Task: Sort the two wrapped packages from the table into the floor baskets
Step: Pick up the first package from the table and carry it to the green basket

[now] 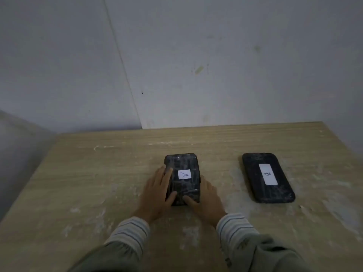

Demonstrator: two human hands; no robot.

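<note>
Two black wrapped packages lie on a light wooden table [82, 173]. Package A [182, 165], thicker and with a white label marked A, sits near the middle. My left hand [157, 193] presses against its left side and my right hand [206, 199] against its right side, thumbs on its near end. It still rests on the table. Package B [268, 177], flatter, with a white label marked B, lies untouched to the right. No floor baskets are in view.
The table stands against a pale wall [196, 65], with its left and right edges visible. The surface is dusty with whitish smears. Striped cuffs cover both of my wrists.
</note>
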